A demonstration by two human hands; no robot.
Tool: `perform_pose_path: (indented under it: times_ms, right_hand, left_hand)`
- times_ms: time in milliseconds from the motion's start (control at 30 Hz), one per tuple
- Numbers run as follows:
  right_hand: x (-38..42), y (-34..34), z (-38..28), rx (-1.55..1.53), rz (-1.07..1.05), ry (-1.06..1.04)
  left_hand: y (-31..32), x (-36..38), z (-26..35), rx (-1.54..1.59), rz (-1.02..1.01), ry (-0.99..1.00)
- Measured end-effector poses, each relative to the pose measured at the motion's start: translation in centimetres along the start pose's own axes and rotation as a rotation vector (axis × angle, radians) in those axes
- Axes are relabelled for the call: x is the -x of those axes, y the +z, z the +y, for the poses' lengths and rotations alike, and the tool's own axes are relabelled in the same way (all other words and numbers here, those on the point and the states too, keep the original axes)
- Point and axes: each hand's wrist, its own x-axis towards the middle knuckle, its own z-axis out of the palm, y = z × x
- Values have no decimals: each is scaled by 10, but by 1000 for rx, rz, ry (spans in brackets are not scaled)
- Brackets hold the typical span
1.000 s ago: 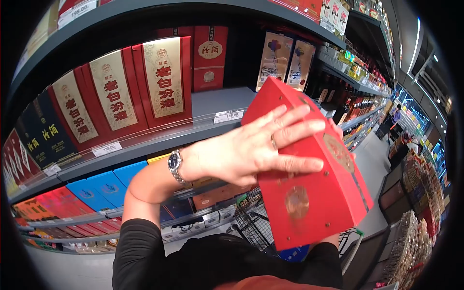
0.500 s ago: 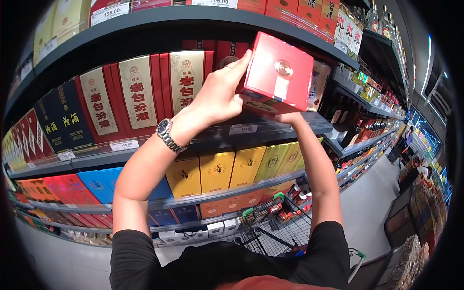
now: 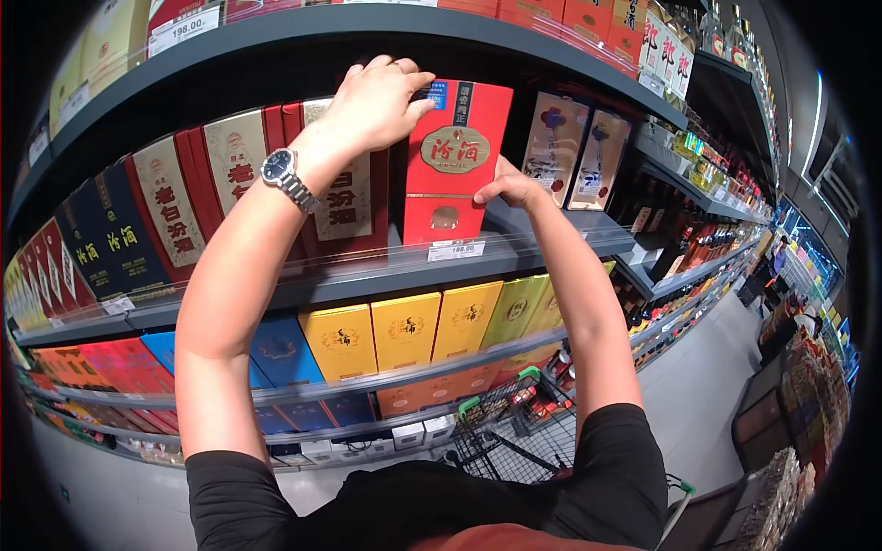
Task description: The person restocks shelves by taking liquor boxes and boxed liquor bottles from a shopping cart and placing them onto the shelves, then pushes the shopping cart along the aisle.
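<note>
A red liquor box with a gold oval label stands upright on the shelf, its front facing me. It is just behind the price tag. My left hand, watch on the wrist, holds the box's upper left corner with the fingers over the top. Lower down, my right hand grips the right side, thumb on the front and the other fingers hidden behind. To the left, partly covered by my left forearm, are red-and-cream boxes. Pale boxes with blue decoration stand to the right.
Another shelf runs close above my left hand. Yellow boxes line the shelf below. A wire shopping cart stands low in front of me. The aisle floor stretches away on the right, past stacked goods.
The red box has gone from tilted, top toward me, to upright on the shelf. My left hand has shifted left and up to its upper corner; my right hand has moved from underneath to its side.
</note>
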Motion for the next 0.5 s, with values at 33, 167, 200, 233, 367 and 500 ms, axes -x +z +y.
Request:
perform_pose_path:
  times_ms: [33, 167, 200, 233, 367, 500]
  right_hand:
    - [-1, 0, 3, -35, -26, 52]
    - [-5, 9, 12, -58, -12, 1]
    - [-5, 10, 10, -67, -21, -7]
    - [-4, 13, 9, -76, -30, -16]
    - [2, 26, -4, -135, -70, 31]
    - [5, 35, -6, -157, -16, -5]
  left_hand:
    - [3, -1, -7, 35, -79, -33]
    - [-1, -1, -32, 322, -185, -96]
    - [-1, -1, -37, 435, -163, -119]
    - [-2, 0, -41, 560, -188, -172]
    - [4, 1, -51, 890, -184, -247]
    - [7, 3, -53, 842, -84, -163]
